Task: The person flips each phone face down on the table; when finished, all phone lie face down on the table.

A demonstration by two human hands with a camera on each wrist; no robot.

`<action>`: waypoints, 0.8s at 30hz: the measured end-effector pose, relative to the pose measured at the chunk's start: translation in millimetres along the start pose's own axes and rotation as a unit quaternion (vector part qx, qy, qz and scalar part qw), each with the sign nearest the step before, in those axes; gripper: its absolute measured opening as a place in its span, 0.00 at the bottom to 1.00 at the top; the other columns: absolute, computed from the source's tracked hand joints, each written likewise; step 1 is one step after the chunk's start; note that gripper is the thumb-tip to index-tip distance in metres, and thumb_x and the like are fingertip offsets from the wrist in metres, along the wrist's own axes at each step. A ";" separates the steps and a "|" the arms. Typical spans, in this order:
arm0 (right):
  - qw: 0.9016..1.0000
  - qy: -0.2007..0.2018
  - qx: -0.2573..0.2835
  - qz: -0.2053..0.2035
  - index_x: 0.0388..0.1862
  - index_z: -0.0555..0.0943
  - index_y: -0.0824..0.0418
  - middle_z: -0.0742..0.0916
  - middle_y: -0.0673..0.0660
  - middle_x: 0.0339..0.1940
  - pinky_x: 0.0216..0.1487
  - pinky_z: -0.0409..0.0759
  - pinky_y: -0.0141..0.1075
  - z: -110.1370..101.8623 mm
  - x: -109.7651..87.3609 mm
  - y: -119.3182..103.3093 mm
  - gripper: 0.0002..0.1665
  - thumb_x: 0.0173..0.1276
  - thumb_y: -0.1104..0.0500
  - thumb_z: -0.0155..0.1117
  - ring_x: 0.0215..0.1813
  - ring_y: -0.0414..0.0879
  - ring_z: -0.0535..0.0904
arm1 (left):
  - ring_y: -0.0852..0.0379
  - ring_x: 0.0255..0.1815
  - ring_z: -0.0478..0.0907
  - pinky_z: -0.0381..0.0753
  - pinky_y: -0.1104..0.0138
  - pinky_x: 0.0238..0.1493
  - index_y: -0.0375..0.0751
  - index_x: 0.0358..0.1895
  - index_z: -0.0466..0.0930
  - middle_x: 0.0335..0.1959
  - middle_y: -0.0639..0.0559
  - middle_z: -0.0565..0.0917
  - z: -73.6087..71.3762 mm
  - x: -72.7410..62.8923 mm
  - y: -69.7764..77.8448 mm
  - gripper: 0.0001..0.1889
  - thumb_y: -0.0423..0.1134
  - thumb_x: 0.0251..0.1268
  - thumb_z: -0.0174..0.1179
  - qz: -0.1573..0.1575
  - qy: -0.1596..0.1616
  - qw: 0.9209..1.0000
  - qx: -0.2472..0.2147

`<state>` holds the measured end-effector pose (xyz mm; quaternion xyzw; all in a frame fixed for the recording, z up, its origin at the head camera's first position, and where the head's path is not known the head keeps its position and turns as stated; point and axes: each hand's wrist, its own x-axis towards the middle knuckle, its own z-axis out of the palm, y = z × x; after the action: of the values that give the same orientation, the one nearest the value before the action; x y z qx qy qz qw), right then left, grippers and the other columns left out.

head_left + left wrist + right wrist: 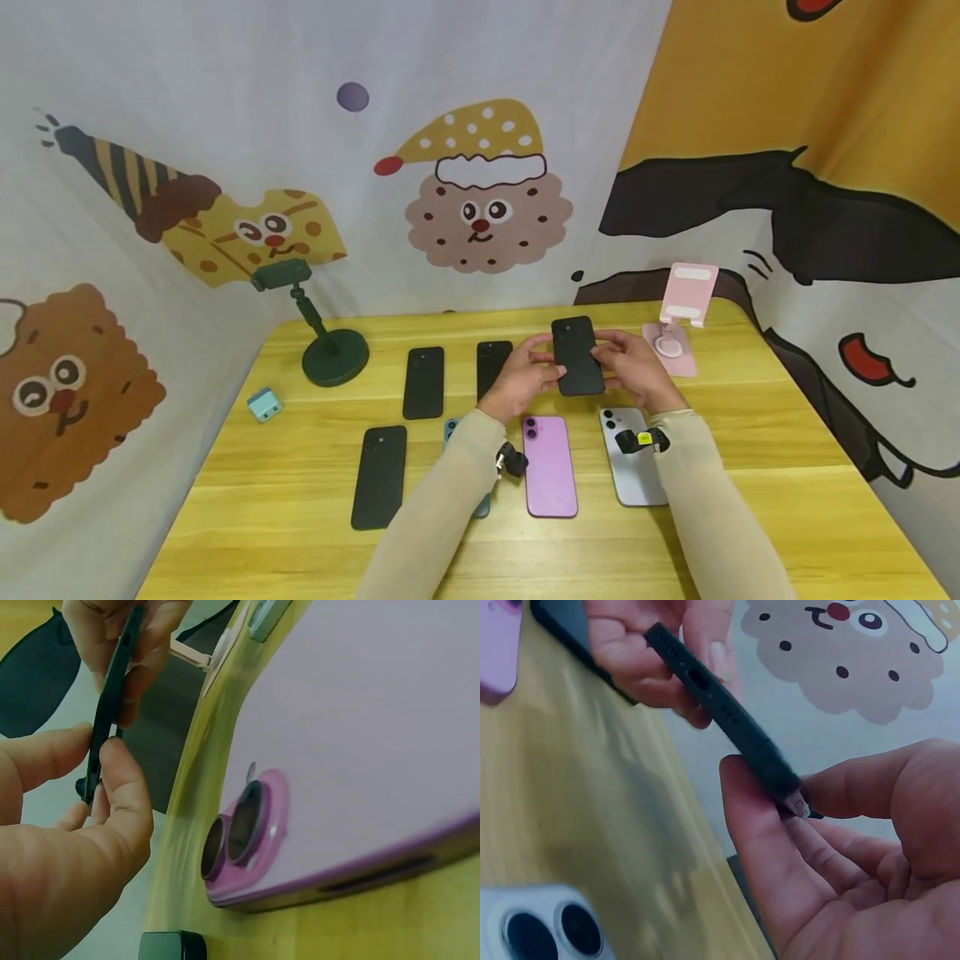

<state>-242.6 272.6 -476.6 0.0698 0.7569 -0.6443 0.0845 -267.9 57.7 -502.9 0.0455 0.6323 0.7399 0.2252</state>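
Both hands hold a black smartphone (pixel 577 357) above the back of the table, its camera side facing up in the head view. My left hand (pixel 522 377) pinches its left edge between thumb and fingers. On the opposite edge my right hand (pixel 636 367) grips it the same way. Seen edge-on in the right wrist view, the black smartphone (pixel 724 712) shows a port and small holes along its narrow end. Just below the hands lie a pink phone (pixel 551 471) and a white phone (pixel 626 475), the latter partly covered by the right wrist.
Black phones lie to the left: one at the back (pixel 423 383), one nearer (pixel 379 475), and one (pixel 492 362) partly behind the left hand. A blue phone (pixel 482 507) is mostly under the left sleeve. A green stand (pixel 335 358), a pink stand (pixel 688 296) and a small teal object (pixel 264 404) stand around.
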 end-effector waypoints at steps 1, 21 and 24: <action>1.000 0.000 -0.001 0.001 0.81 0.65 0.65 0.81 0.72 0.63 0.42 0.92 0.44 -0.8 0.8 1.3 0.32 0.83 0.61 0.56 0.46 0.46 0.88 | 0.52 0.44 0.84 0.88 0.60 0.50 0.55 0.75 0.74 0.56 0.43 0.80 0.5 0.6 -0.1 0.36 0.25 0.67 0.70 0.001 0.002 1.000 0.001; 0.997 0.034 -0.070 0.031 0.73 0.73 0.69 0.87 0.63 0.50 0.40 0.89 0.37 -0.5 18.8 24.3 0.29 0.77 0.60 0.64 0.41 0.45 0.84 | 0.58 0.30 0.78 0.83 0.71 0.33 0.48 0.78 0.72 0.36 0.50 0.77 7.6 2.4 -2.0 0.42 0.15 0.60 0.66 -0.012 0.044 0.996 0.080; 0.995 0.029 -0.094 0.021 0.72 0.74 0.71 0.88 0.65 0.52 0.40 0.89 0.37 0.7 19.8 29.1 0.28 0.78 0.61 0.64 0.41 0.44 0.85 | 0.58 0.29 0.79 0.83 0.72 0.32 0.48 0.77 0.73 0.38 0.49 0.79 8.9 1.5 -3.6 0.41 0.17 0.60 0.67 -0.017 0.064 0.991 0.120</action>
<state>-255.7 276.6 -509.1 0.0958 0.8145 -0.5662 0.0826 -265.0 66.8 -504.9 0.0139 0.7305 0.6560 0.1895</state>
